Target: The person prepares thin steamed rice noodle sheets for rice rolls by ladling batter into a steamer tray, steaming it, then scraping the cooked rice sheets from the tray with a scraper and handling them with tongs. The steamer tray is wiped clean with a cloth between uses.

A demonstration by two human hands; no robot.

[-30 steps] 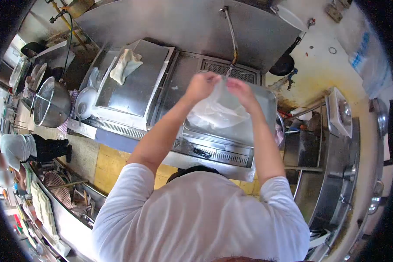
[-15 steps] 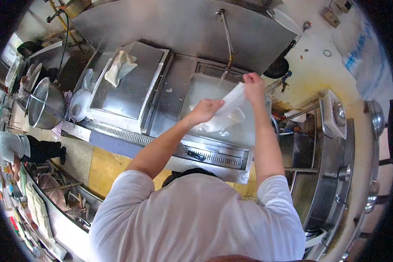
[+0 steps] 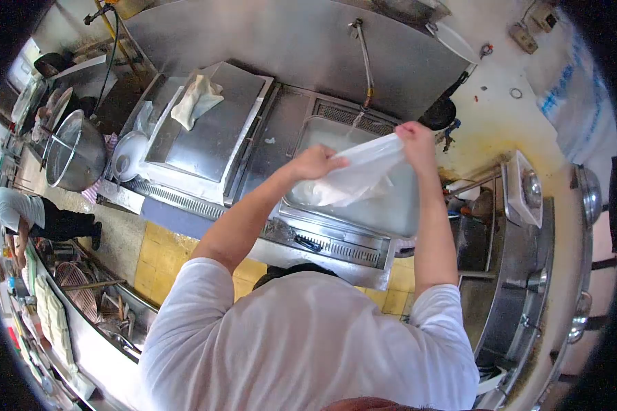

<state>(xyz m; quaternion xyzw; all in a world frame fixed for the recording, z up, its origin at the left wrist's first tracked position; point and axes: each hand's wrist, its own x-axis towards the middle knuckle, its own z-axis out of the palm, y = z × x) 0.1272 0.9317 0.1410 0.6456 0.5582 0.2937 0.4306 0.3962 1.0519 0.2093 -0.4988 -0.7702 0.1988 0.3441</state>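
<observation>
Both my hands hold a clear plastic bag (image 3: 355,179) stretched over a steel sink basin (image 3: 391,212) filled with water. My left hand (image 3: 313,163) grips the bag's lower left edge. My right hand (image 3: 414,139) holds the upper right corner higher up. The bag slants down to the left and its low end reaches the water. A thin tap pipe (image 3: 363,56) on the steel back wall runs water into the basin just behind the bag.
A flat steel lid (image 3: 216,127) with a crumpled cloth (image 3: 195,100) lies left of the basin. A white bowl (image 3: 128,156) and a large steel pot (image 3: 74,152) stand farther left. Another person (image 3: 27,214) bends at far left. A steel rack (image 3: 521,246) stands right.
The bag was bunched between both hands under the tap; my right hand moved right and up, my left hand dropped, and the bag is now stretched out slanting.
</observation>
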